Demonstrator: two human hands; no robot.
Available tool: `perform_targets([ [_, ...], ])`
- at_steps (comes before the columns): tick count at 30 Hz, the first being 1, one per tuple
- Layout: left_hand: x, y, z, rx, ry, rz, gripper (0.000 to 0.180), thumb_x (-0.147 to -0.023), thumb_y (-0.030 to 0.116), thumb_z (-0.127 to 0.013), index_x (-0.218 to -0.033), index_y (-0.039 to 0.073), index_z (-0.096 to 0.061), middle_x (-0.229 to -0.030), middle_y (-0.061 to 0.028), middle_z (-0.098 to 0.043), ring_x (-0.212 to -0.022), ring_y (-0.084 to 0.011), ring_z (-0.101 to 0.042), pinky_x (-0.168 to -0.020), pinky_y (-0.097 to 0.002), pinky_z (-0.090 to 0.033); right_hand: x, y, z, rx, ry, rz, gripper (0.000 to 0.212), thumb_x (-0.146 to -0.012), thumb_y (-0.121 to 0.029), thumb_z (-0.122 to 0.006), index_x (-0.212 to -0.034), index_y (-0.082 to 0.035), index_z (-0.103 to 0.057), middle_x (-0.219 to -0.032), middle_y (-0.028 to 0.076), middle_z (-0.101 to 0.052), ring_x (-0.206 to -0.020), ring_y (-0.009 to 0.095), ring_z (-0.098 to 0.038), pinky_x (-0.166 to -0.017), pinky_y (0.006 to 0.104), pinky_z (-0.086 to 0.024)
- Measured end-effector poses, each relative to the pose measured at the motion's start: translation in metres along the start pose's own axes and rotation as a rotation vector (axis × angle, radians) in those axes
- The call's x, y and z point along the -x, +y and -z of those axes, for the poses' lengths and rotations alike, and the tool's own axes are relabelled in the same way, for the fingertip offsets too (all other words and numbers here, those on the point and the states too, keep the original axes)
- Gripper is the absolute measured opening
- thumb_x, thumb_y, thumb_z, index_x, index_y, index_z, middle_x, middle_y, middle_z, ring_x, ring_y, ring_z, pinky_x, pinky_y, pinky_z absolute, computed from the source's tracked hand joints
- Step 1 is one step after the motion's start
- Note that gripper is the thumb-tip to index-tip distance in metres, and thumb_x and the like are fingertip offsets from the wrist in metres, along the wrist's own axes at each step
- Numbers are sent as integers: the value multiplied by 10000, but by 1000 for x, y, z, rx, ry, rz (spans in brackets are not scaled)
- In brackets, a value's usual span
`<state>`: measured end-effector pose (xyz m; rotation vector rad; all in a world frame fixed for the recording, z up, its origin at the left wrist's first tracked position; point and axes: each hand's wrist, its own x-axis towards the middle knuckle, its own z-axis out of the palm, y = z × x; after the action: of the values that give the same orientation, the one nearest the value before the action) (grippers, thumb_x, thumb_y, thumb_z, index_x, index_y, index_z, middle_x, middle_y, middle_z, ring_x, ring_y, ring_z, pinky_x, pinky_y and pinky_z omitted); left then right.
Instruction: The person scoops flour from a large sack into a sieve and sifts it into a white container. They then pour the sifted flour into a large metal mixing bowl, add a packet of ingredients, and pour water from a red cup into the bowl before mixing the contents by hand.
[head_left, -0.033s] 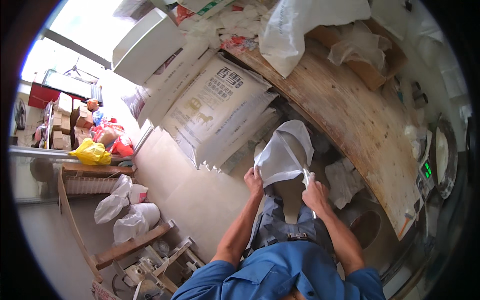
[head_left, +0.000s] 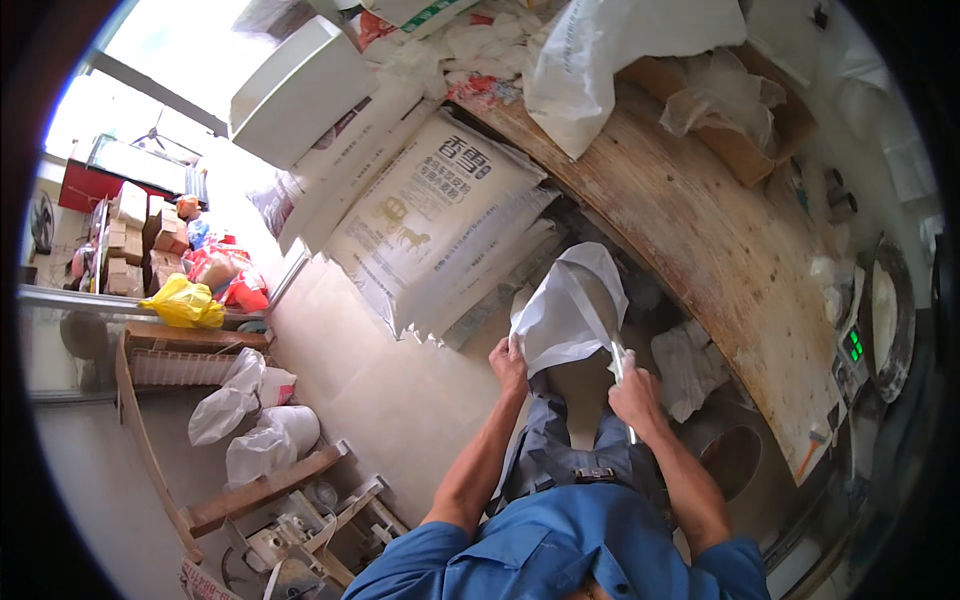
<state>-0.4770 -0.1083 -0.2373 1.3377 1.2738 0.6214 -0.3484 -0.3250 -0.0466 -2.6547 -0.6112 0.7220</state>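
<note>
In front of my legs, a white bag [head_left: 550,325] hangs with its mouth spread wide, beige inside. My left hand [head_left: 508,365] is closed on the bag's left rim, pinching it. My right hand [head_left: 635,392] wraps round a long, pale metal-looking handle [head_left: 616,360], whose lower end shows below the fist. From that hand a narrow grey strip slants up across the bag's mouth; whether it is one piece with the handle I cannot tell. Whether my right fingers also catch the bag's rim is hidden.
Printed flour sacks [head_left: 430,220] are stacked ahead. A long wooden worktable [head_left: 700,220] curves along the right, with a scale [head_left: 852,350] at its near end. A wooden frame [head_left: 265,490] and bagged white buckets [head_left: 293,427] stand left. A dark round opening [head_left: 730,460] lies by my right forearm.
My right hand and the handle have shifted slightly right and down. The strip across the bag's mouth has moved a little with them. My left hand stays on the rim.
</note>
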Motion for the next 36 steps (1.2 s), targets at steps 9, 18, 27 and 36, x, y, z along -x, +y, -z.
perform_targets([
  [9, -62, 49, -16, 362, 12, 160, 314, -1035, 279, -669, -917, -3, -743, -738, -12, -605, -614, -131, -548, -483, -339, -466, 57, 1, 105, -513, 118, 75, 639, -773, -107, -679, -1349, 140, -556, -899, 243, -683, -837, 344, -691, -784, 421, -552],
  [18, -286, 110, -74, 474, -169, 84, 235, -969, 265, -716, -924, 41, -660, -744, -71, -617, -631, -251, -631, -560, -449, -555, 142, 57, 137, -880, 210, -135, 541, -801, -121, -736, -1289, 75, -612, -962, 73, -646, -894, 156, -583, -817, 324, -502],
  [27, -335, 44, 148, 517, 144, 288, 209, -1025, 275, -578, -1033, 66, -580, -901, -125, -598, -763, -269, -586, -643, -417, -458, 222, 92, 102, -1165, 374, -432, 565, -800, -33, -688, -1364, -6, -658, -865, -16, -622, -698, 69, -568, -630, 250, -484],
  [36, -298, 10, 286, -569, 278, 1, 418, -1049, 360, -562, -1235, -13, -573, -1143, -244, -609, -1006, -373, -618, -870, -487, -507, 185, 116, 74, -1614, 320, -525, 332, -919, -107, -622, -1234, -5, -640, -760, 64, -618, -484, 151, -581, -421, 299, -478],
])
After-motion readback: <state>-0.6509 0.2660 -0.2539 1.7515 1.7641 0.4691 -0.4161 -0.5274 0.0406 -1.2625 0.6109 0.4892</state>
